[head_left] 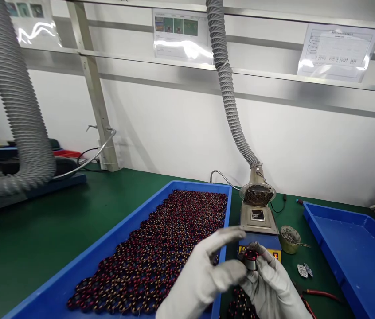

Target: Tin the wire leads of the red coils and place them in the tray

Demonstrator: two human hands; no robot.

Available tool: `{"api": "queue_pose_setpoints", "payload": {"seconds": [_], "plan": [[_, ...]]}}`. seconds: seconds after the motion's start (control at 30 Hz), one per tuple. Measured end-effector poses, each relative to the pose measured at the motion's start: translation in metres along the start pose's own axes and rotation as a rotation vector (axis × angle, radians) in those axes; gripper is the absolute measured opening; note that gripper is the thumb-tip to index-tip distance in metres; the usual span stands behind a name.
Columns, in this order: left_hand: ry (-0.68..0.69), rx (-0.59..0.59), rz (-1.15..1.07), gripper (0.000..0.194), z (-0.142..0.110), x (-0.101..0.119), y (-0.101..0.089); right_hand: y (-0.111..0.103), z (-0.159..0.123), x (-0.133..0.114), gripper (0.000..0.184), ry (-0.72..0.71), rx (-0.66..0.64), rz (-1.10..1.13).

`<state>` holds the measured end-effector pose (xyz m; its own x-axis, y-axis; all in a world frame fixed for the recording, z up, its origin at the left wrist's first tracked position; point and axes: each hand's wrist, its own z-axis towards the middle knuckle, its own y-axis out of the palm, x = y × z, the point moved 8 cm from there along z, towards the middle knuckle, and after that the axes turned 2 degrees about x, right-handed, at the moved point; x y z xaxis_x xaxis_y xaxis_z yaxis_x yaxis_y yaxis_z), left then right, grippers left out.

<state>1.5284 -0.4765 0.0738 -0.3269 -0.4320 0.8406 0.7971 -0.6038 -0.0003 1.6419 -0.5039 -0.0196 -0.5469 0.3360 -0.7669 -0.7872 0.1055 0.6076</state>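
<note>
Drop risk

Past a heap of dark parts (240,305), the fingers of the right hand (272,277) hold a coil (251,260); those of the left hand (201,266) spread wide beside it; a slack pinch could drop it; beyond, the metal-topped unit (257,225), if hot, could burn.
</note>
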Motion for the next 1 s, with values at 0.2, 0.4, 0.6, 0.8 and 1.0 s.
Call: {"api": "queue_pose_setpoints", "payload": {"seconds": [0.2,0.4,0.6,0.8,1.0], "plan": [[-0.055,0.095,-0.188,0.008,-0.001,-0.008,-0.001,-0.001,-0.003,0.008,0.028,-0.001,0.005,0.043],[-0.004,0.204,0.130,0.022,-0.008,-0.007,-0.040,0.025,-0.008,0.008,0.024,0.125,-0.083,0.173],[0.164,-0.047,0.355,0.039,-0.008,-0.001,-0.003,0.036,-0.003,0.008,0.013,0.215,-0.063,0.262],[-0.031,0.040,0.055,0.013,0.003,-0.016,-0.006,0.050,-0.013,0.012,0.027,0.332,-0.071,0.324],[-0.144,0.327,-0.127,0.010,-0.001,-0.026,-0.037,0.026,-0.008,0.017,0.025,0.350,-0.023,0.280]]}}
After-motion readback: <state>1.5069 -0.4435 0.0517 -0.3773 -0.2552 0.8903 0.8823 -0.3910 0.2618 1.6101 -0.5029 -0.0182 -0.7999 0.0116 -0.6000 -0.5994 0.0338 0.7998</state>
